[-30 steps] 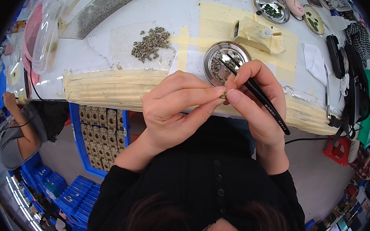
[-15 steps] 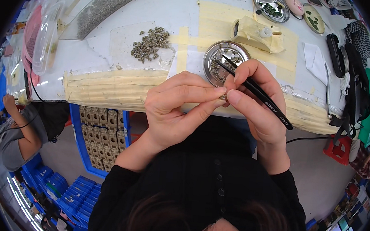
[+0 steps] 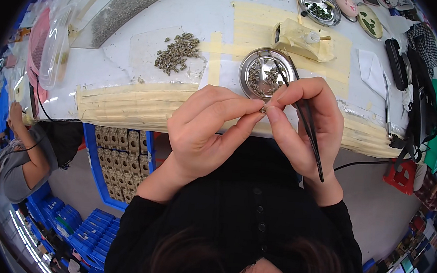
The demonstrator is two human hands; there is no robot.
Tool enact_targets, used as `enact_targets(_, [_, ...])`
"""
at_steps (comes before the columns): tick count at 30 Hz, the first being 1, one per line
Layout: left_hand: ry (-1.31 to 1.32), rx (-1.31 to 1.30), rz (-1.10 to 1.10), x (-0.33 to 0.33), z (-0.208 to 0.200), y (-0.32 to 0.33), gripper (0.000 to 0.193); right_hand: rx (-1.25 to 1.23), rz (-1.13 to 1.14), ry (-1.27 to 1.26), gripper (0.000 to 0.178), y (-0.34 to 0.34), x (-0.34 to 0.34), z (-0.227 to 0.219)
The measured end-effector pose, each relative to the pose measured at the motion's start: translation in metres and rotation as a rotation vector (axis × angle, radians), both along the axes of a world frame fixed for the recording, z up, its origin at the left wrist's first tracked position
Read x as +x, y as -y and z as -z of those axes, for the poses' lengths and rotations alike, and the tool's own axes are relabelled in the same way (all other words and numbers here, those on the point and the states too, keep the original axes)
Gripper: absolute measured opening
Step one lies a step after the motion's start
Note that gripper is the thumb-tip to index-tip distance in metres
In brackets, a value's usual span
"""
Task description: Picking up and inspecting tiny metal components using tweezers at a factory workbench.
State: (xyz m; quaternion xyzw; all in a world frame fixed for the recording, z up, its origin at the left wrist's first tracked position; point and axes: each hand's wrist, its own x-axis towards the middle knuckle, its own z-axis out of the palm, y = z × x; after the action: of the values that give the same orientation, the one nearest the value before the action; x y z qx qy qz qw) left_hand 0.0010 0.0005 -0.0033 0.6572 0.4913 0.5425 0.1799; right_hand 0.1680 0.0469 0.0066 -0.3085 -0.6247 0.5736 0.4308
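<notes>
Over the table's near edge, my two hands meet at the fingertips. My left hand (image 3: 206, 130) pinches a tiny metal-coloured part (image 3: 263, 110) between thumb and forefinger; its exact kind is too small to make out. My right hand (image 3: 312, 121) touches the same part with its thumb and forefinger tips. Black tweezers (image 3: 310, 129) lie through the right hand, tips pointing away over a round steel dish (image 3: 242, 82) and the back end hanging below the palm. Small metal parts (image 3: 270, 80) lie scattered in that dish.
Left of the dish, a heap of similar parts (image 3: 178, 54) lies on a clear sheet. Behind it stands a tape-covered block (image 3: 303, 40). A steel plate with green pieces (image 3: 320, 11) sits far right. Below the table is a blue crate of metal blocks (image 3: 121, 162). A person (image 3: 27, 157) sits at left.
The tweezers have swung in my right hand, their back end moving down and left and their tips to the right. Both hands' fingertips remain together at the small part, slightly nearer the dish.
</notes>
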Motion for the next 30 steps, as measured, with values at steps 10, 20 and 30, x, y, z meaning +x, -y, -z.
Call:
enact_targets(10, [0.094, -0.034, 0.027, 0.000, 0.005, 0.000, 0.021, -0.150, -0.058, -0.084, 0.019, -0.002, 0.000, 0.000])
enact_targets(20, [0.228, -0.029, 0.062, 0.002, 0.012, 0.001, 0.019, -0.400, -0.115, -0.150, 0.018, -0.005, 0.000, 0.000])
enact_targets(30, [0.430, -0.123, 0.136, 0.004, 0.018, 0.006, 0.016, -0.481, -0.116, -0.196, 0.019, -0.002, -0.003, 0.000])
